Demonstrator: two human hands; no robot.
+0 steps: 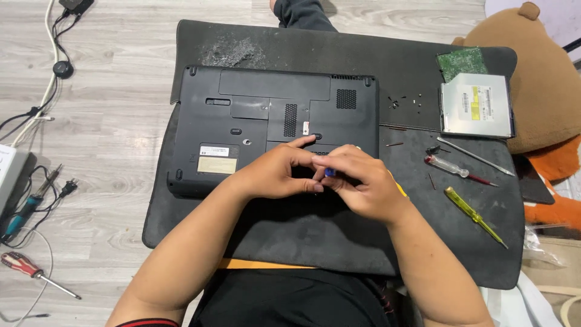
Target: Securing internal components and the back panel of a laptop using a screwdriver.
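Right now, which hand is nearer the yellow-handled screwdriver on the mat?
Right. The right hand is over the laptop's front edge, just left of the yellow-handled screwdriver; the left hand is farther left, beyond it.

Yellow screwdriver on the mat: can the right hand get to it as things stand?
Probably yes. The yellow screwdriver lies loose on the dark mat, to the outer side of the right hand, with bare mat between. But that hand is pinching a small blue-tipped tool with the left hand.
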